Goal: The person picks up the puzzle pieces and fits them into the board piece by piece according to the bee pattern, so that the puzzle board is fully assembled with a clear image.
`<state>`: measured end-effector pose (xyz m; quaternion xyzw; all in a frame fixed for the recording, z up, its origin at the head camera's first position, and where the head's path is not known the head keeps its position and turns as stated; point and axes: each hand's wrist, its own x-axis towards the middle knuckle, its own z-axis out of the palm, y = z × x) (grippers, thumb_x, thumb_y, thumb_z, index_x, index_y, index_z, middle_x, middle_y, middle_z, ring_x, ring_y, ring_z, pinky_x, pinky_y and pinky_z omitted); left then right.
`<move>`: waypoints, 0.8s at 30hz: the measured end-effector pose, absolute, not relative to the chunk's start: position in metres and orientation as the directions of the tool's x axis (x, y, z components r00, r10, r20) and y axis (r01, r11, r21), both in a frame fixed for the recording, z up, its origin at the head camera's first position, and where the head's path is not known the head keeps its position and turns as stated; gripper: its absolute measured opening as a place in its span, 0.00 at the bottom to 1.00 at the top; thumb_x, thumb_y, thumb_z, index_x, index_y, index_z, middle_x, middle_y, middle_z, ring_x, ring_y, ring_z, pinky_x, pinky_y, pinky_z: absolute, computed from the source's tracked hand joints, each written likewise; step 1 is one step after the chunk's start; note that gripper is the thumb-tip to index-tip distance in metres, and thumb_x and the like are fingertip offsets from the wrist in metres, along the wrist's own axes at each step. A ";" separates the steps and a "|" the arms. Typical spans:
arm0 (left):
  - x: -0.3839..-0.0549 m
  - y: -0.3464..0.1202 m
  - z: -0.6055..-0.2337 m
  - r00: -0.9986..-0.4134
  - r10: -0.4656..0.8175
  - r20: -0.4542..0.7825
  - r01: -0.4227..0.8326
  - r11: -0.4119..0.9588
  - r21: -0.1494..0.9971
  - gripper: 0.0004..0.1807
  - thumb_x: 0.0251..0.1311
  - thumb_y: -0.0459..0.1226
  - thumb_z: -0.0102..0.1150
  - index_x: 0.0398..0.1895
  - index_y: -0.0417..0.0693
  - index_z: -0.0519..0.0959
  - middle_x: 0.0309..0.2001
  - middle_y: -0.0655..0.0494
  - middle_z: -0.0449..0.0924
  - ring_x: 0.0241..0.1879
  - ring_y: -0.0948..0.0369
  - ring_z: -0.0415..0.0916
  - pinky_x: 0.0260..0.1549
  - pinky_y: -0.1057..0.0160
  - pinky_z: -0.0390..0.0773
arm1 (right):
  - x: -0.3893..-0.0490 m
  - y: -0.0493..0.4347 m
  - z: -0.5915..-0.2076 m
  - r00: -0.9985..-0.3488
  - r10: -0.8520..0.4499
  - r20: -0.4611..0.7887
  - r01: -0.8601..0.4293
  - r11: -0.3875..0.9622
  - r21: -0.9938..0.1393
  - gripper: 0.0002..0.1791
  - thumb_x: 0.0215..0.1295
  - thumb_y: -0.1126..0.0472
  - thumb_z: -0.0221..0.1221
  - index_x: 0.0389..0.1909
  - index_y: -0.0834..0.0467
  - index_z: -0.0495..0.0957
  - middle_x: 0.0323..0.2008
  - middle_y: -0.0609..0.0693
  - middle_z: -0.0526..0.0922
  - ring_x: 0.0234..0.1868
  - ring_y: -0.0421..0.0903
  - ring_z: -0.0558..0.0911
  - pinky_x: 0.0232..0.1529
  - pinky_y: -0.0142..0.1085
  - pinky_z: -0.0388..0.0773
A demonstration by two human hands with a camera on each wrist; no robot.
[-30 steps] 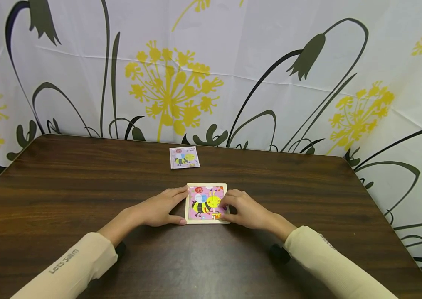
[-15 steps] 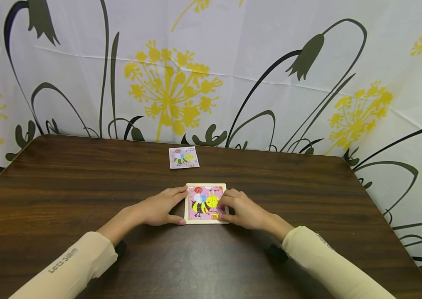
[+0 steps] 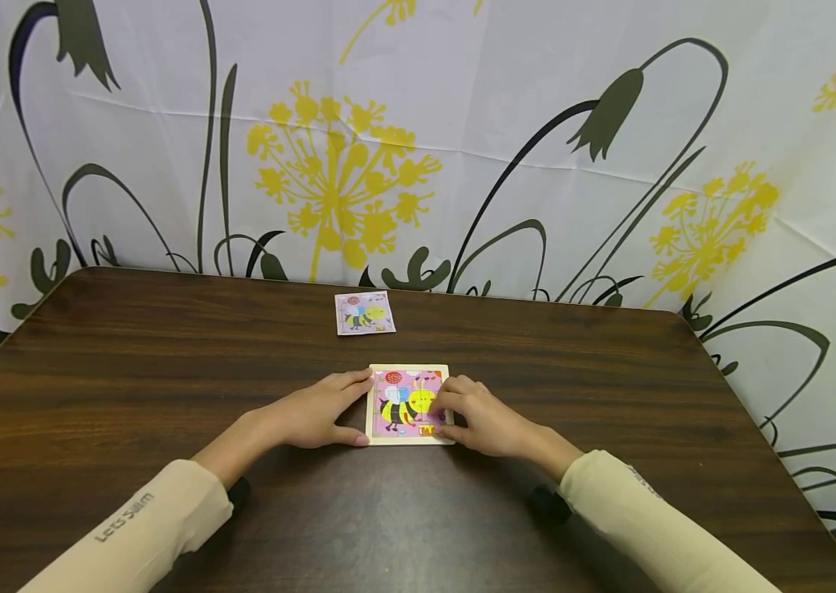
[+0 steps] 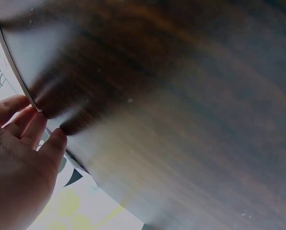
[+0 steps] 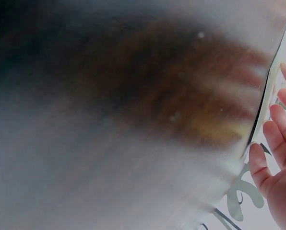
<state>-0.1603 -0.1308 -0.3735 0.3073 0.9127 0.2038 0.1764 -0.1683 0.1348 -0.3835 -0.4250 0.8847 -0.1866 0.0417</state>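
Note:
A square wooden jigsaw puzzle [image 3: 397,412] with a light frame lies mid-table. Its picture shows a yellow-and-black bee on pink. My left hand [image 3: 317,409] touches the frame's left side, fingers and thumb spread, fingertips at the upper corner and thumb at the lower one. Bent fingers and thumb of my right hand [image 3: 483,417] come down over the puzzle's right part, around a puzzle piece [image 3: 427,430] at the lower right corner, and cover part of it. The left wrist view shows left fingertips [image 4: 31,117] along the frame's edge; right fingertips [image 5: 272,125] line it in the right wrist view.
A paper card [image 3: 365,313] printed with the same bee lies behind the puzzle, near the table's back edge. The dark wood-grain table [image 3: 165,346] meets a floral cloth [image 3: 506,99] behind it.
The right fingertips have shifted very slightly left over the puzzle's right part. The left hand, the puzzle and the card look unmoved.

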 end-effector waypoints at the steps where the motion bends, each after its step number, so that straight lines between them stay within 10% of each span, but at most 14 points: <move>1: -0.160 -0.131 -0.373 -0.751 0.631 -0.196 0.487 0.729 0.480 0.43 0.55 0.50 0.60 0.67 0.35 0.56 0.68 0.42 0.50 0.66 0.46 0.48 0.58 0.47 0.57 | -0.168 0.135 -0.384 -0.634 -0.768 0.087 -0.737 0.567 -0.368 0.10 0.55 0.59 0.64 0.38 0.57 0.80 0.39 0.48 0.74 0.44 0.45 0.69 0.45 0.40 0.65; 24: -0.166 -0.163 -0.361 -0.819 0.568 -0.080 0.508 0.784 0.357 0.40 0.58 0.53 0.54 0.66 0.36 0.58 0.67 0.39 0.51 0.67 0.43 0.44 0.59 0.39 0.45 | -0.176 0.183 -0.378 -0.680 -0.712 0.176 -0.730 0.636 -0.249 0.17 0.58 0.55 0.62 0.45 0.59 0.78 0.43 0.51 0.75 0.46 0.48 0.72 0.43 0.43 0.68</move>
